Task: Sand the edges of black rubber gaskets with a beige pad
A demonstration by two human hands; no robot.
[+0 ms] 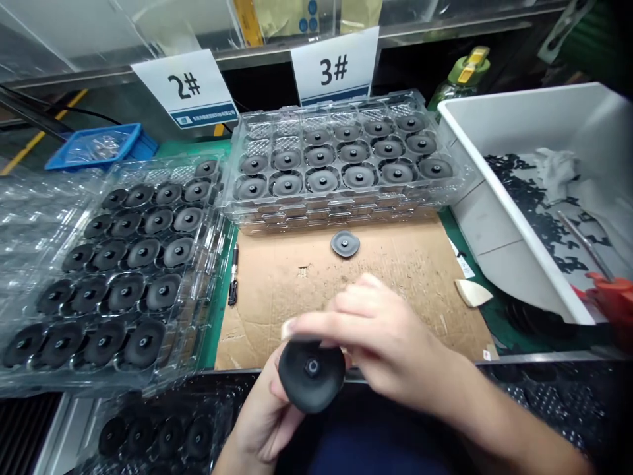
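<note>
A round, dished black disc [312, 389] with a small metal piece at its centre is held up close to me, over the front edge of the cardboard. My left hand [270, 406] grips it from behind and the left, with part of the fingers hidden by the disc. Curled over its upper rim is my right hand [380, 330], fingers closed against the edge; the exact contact of the fingertips is partly hidden. A second disc [345, 244] of the same kind lies on the cardboard sheet [281, 290] beyond my hands.
Stacked clear plastic trays [346, 201] of discs stand behind the cardboard, and another tray [190, 323] of discs lies left. At right is a white bin [514, 224] with small black parts. A marker [234, 274] and a cream-coloured wedge [472, 293] flank the cardboard.
</note>
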